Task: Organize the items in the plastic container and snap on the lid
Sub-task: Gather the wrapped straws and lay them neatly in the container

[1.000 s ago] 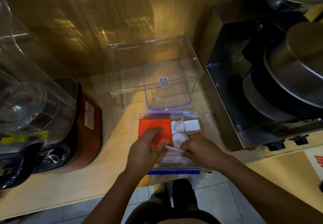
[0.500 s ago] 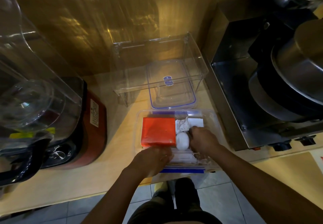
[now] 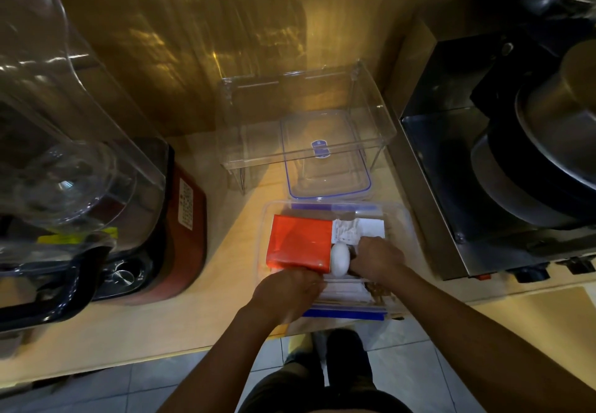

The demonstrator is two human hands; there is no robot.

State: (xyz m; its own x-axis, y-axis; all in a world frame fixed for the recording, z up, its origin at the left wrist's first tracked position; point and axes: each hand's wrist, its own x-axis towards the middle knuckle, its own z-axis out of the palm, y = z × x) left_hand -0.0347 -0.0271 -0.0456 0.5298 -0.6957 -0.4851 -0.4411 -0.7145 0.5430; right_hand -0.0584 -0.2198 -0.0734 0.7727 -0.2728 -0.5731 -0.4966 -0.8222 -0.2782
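A person leans over a wooden counter [image 3: 200, 309], both hands inside a clear plastic container [image 3: 407, 245] at its near edge. The left hand [image 3: 287, 293] is curled at the container's near-left corner, beside an orange packet [image 3: 300, 243]; whether it grips anything cannot be told. The right hand [image 3: 377, 259], fingers bent downward, reaches among the contents just right of a white egg-shaped item [image 3: 340, 259], below white paper slips [image 3: 358, 230]; its grasp is hidden. The blue-trimmed lid [image 3: 325, 167] lies off, just behind the container, partly under a clear acrylic stand [image 3: 258, 141]. A red appliance [image 3: 187, 219] stands left, a steel unit [image 3: 451, 186] right
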